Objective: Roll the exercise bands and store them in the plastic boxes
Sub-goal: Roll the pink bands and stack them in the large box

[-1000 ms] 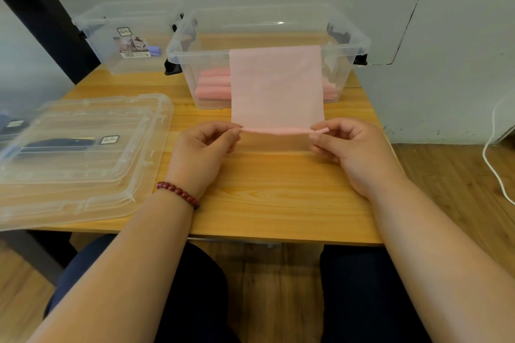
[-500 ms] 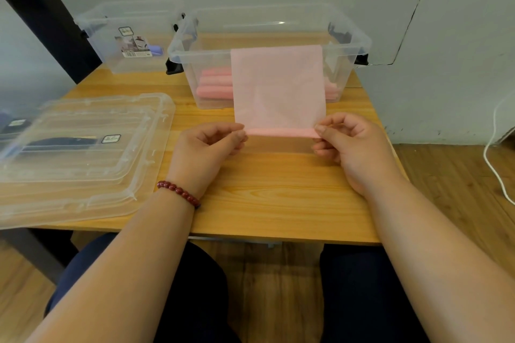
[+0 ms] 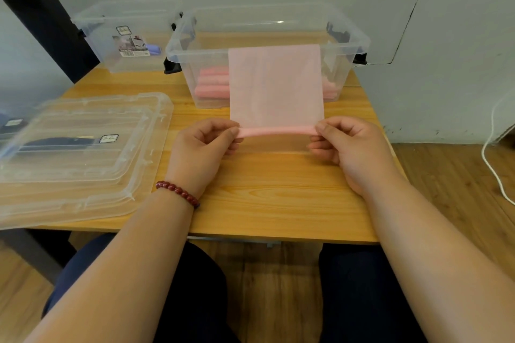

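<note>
A thin pink exercise band (image 3: 276, 83) hangs over the front rim of a clear plastic box (image 3: 195, 44) and runs down to the wooden table (image 3: 278, 192). Its near end is wound into a thin roll. My left hand (image 3: 203, 150) pinches the roll's left end. My right hand (image 3: 351, 147) pinches its right end. Several rolled pink bands (image 3: 211, 83) lie inside the box, partly hidden behind the hanging band.
A second clear box (image 3: 125, 36) with a label and a small purple item stands at the back left. Two clear lids (image 3: 80, 153) lie stacked at the table's left. A white cable (image 3: 493, 164) trails on the floor at right.
The roll at the band's near end has grown thicker as both hands turned it. The hanging part has become slightly shorter.
</note>
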